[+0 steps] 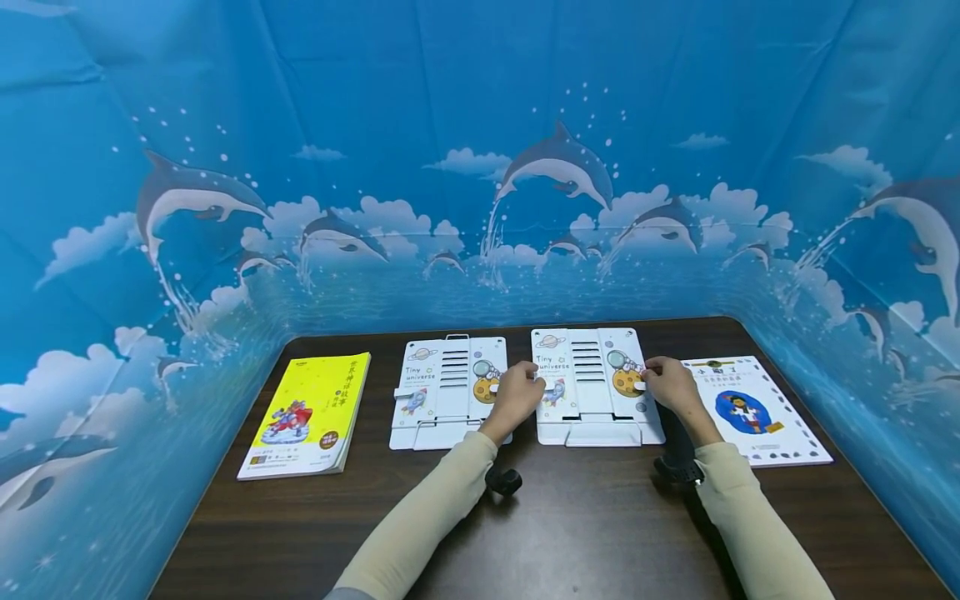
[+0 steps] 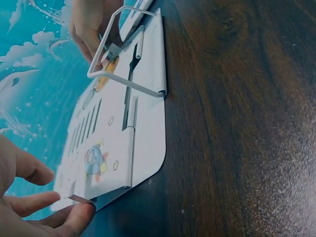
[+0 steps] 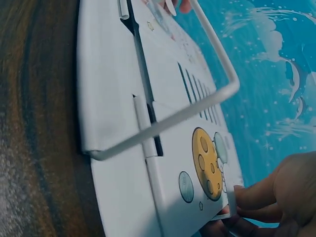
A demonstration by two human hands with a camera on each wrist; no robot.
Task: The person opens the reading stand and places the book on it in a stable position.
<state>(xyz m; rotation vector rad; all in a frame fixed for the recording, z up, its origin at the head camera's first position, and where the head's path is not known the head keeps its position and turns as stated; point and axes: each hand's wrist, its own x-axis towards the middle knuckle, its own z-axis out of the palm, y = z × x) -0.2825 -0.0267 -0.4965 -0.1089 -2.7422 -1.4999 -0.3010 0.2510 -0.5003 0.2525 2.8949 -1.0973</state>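
A white book stand (image 1: 588,400) printed with "Tiny universe", a rocket and a yellow moon lies nearly flat at the centre of the table. My left hand (image 1: 517,392) grips its left side, thumb and fingertips at the small clip on the edge in the left wrist view. On the opposite side, my right hand (image 1: 671,387) pinches the right edge by the moon picture; some of its fingers are hidden under the panel in the right wrist view. A wire bracket (image 2: 126,79) juts up from the stand's front edge. Just left lies a matching book stand (image 1: 452,404).
A yellow book (image 1: 311,412) lies at the table's left. At the right, a white book (image 1: 757,412) with a blue circle lies partly beside my right wrist. A blue dolphin-print cloth (image 1: 465,83) rises behind and around the dark wooden table (image 1: 577,533).
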